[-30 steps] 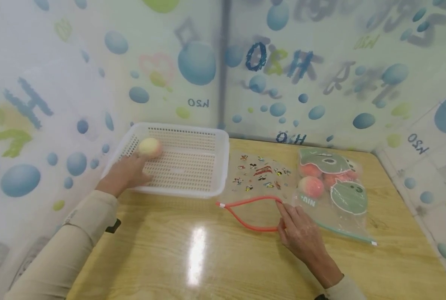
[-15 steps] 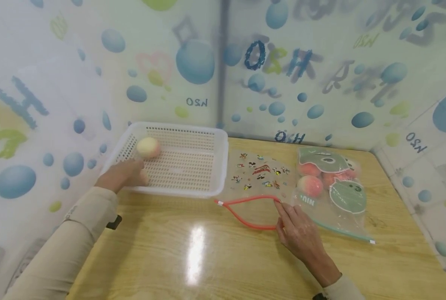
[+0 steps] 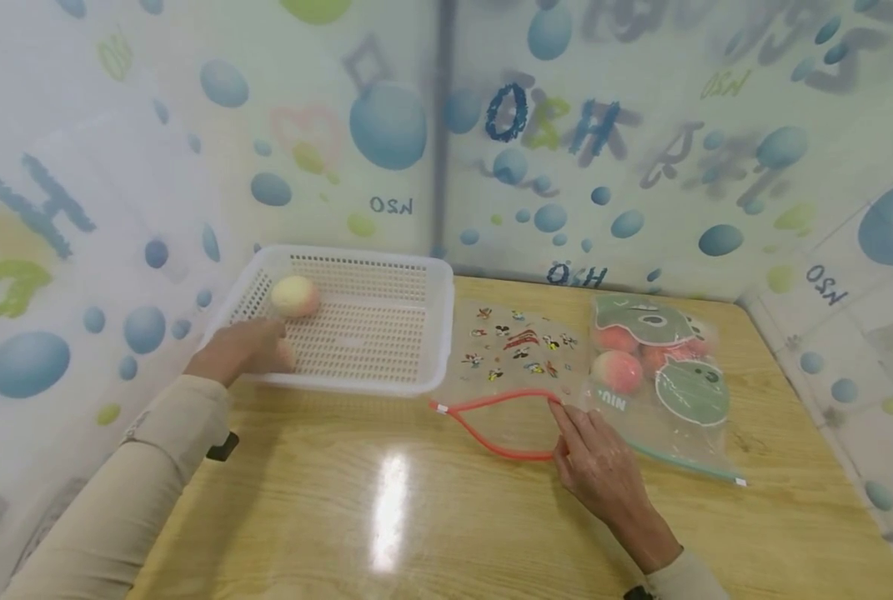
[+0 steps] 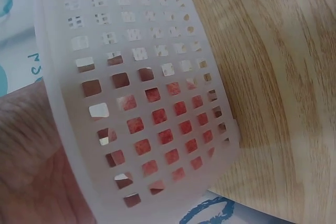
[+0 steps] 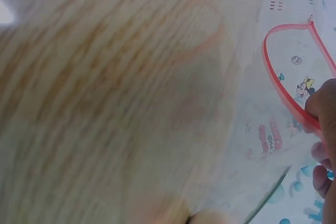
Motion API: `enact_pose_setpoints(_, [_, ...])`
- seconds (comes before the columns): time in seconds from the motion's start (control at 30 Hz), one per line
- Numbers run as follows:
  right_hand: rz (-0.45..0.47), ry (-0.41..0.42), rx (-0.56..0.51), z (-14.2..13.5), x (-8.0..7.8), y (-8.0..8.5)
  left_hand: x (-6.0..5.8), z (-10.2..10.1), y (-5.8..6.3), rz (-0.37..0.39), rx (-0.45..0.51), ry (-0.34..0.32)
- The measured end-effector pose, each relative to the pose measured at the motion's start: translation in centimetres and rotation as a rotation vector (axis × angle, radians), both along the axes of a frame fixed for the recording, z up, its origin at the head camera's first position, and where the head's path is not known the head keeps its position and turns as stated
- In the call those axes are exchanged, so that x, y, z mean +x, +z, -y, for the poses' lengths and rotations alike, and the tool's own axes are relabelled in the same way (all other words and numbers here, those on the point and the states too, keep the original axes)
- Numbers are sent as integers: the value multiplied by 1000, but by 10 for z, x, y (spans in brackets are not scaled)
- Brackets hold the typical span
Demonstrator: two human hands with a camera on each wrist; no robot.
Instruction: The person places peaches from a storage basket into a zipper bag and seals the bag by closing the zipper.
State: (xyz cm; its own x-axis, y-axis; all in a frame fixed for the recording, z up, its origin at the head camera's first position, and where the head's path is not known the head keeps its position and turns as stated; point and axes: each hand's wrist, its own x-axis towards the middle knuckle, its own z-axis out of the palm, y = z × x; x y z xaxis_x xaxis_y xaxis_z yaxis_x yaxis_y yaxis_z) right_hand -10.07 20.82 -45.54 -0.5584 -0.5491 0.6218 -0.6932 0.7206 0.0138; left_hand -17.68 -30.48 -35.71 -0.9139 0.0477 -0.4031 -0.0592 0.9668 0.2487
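Observation:
In the head view my left hand (image 3: 247, 346) reaches over the near left rim of a white perforated basket (image 3: 434, 367). Its fingers hold a peach (image 3: 286, 357), mostly hidden by the hand; red skin of that peach (image 4: 165, 136) shows through the basket holes in the left wrist view. Another peach (image 3: 296, 297), pale yellow and pink, lies just beyond the fingers. My right hand (image 3: 599, 467) pinches the red zip edge of a clear zip bag (image 3: 517, 354) printed with cartoon figures. The bag's mouth gapes, and its white slider sits at the left end.
To the right lies a second clear zip bag (image 3: 679, 450) with a teal zip and green cartoon patches, holding several peaches (image 3: 617, 372). Everything rests on a wood-grain table (image 3: 326, 500). A patterned wall (image 3: 326, 217) stands close behind the basket.
My left hand has drawn back from beside the far peach toward the basket's near left corner and closed round the nearer peach. The right hand keeps its place on the red zip.

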Motion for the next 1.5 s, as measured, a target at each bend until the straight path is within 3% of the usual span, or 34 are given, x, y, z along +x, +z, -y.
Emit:
enact_pose_setpoints(0.23, [20, 8, 3, 2, -1, 0, -1, 4, -4, -118, -48, -104])
enact_pose_setpoints(0.53, [-11, -3, 1, 3, -1, 1, -1, 8, -4, -194, -55, -113])
enact_pose_setpoints(0.77, [22, -9, 17, 5, 0, 4, -2, 12, -4, -243, -49, -81])
enact_pose_setpoints(1.0, [-3, -14, -4, -1, 2, 1, -5, -2, -3, -344, -16, -117])
enact_pose_setpoints(1.5, [26, -22, 2, 0, 2, -1, 4, -5, 0, -403, -60, -133])
